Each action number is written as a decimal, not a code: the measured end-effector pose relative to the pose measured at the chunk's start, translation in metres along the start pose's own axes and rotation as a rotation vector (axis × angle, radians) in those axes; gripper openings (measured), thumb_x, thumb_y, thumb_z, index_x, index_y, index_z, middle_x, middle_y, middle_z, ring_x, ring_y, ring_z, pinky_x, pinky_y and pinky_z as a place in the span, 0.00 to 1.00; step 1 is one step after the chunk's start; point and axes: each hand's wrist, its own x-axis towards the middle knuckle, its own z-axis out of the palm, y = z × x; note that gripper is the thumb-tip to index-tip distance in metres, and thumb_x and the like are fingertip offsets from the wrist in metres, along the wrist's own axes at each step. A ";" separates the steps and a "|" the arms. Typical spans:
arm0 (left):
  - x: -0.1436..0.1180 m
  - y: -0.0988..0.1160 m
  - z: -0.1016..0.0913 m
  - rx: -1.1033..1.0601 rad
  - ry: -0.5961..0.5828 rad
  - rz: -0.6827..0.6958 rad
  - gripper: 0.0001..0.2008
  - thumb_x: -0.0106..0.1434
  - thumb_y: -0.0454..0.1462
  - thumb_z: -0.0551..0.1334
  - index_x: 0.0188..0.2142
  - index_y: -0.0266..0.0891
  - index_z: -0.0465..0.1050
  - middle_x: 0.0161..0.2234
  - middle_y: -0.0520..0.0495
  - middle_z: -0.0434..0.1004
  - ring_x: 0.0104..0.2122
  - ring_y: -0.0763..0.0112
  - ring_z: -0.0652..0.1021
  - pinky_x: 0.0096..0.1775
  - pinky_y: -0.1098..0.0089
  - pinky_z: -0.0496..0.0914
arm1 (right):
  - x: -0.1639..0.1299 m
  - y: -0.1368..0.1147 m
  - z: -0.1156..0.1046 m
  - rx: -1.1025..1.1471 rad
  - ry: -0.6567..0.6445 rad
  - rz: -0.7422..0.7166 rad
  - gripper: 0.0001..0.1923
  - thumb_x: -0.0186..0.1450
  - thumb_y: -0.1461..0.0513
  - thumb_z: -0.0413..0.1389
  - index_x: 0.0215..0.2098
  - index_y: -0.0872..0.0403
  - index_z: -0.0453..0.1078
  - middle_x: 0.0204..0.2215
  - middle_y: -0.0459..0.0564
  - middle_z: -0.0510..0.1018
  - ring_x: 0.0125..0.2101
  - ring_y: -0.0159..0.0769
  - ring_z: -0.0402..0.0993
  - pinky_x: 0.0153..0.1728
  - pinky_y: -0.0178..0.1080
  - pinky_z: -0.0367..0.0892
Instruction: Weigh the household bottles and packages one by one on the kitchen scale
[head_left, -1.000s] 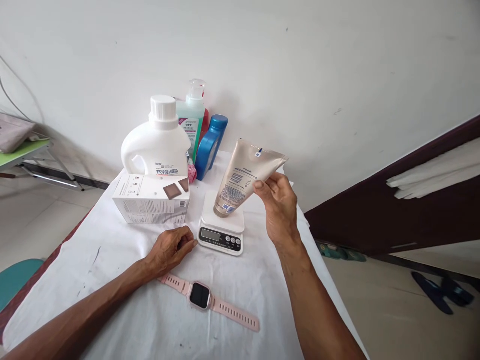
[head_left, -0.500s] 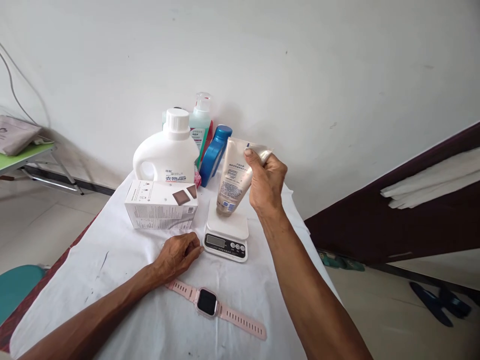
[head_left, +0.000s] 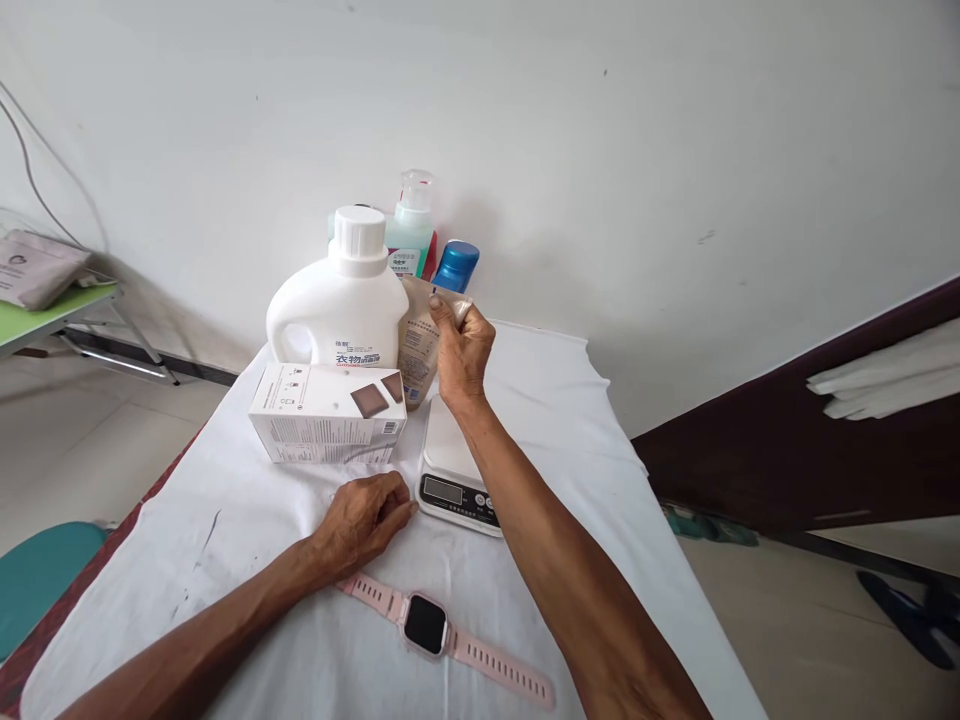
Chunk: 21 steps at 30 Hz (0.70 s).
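Observation:
My right hand (head_left: 463, 350) is closed on the crimped end of a beige squeeze tube (head_left: 420, 345), thumb in front. The tube is partly hidden behind a white detergent jug (head_left: 336, 310) and a white box (head_left: 328, 415); whether it touches the table cannot be seen. Below my right wrist is a white kitchen scale (head_left: 450, 440), its dark display facing me and its right side covered by my forearm. My left hand (head_left: 369, 515) rests on the cloth with curled fingers, holding nothing, its fingertips at the scale's left edge. A pink smartwatch (head_left: 425, 625) lies flat in front.
Behind the tube stand a blue bottle (head_left: 457, 266) and a pump bottle (head_left: 411, 235) with green liquid, near the wall. A white cloth (head_left: 315, 640) covers the table. On the left are a green side table (head_left: 56, 312) with a bag and a teal stool (head_left: 49, 580).
My right hand has carried the tube left from above the scale to behind the box, beside the jug. The scale's platform no longer has the tube over it. My left hand stays put.

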 end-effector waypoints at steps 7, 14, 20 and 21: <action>0.000 0.001 -0.001 -0.005 0.005 0.008 0.11 0.71 0.42 0.59 0.32 0.41 0.67 0.23 0.56 0.66 0.23 0.74 0.65 0.31 0.71 0.59 | -0.013 -0.012 -0.026 -0.001 -0.142 0.023 0.25 0.64 0.38 0.62 0.41 0.49 0.71 0.37 0.46 0.78 0.40 0.41 0.74 0.44 0.43 0.71; -0.001 0.005 -0.002 0.008 0.004 0.002 0.12 0.71 0.43 0.59 0.32 0.40 0.68 0.23 0.55 0.67 0.24 0.74 0.65 0.30 0.71 0.60 | -0.063 0.020 -0.134 -0.236 0.008 0.172 0.26 0.69 0.38 0.55 0.47 0.49 0.73 0.50 0.55 0.82 0.54 0.49 0.77 0.55 0.54 0.71; 0.000 0.007 -0.002 0.038 0.001 -0.021 0.14 0.71 0.44 0.58 0.31 0.40 0.68 0.23 0.55 0.65 0.24 0.74 0.64 0.30 0.71 0.59 | -0.098 0.063 -0.211 -0.582 0.033 0.217 0.17 0.63 0.45 0.57 0.36 0.48 0.75 0.44 0.56 0.81 0.45 0.53 0.78 0.54 0.57 0.73; 0.000 0.008 -0.002 0.048 0.006 -0.021 0.14 0.71 0.44 0.58 0.31 0.40 0.68 0.23 0.56 0.65 0.24 0.74 0.64 0.30 0.71 0.59 | -0.097 0.065 -0.213 -0.581 0.019 0.209 0.15 0.62 0.47 0.57 0.35 0.48 0.75 0.43 0.55 0.81 0.45 0.52 0.78 0.54 0.57 0.73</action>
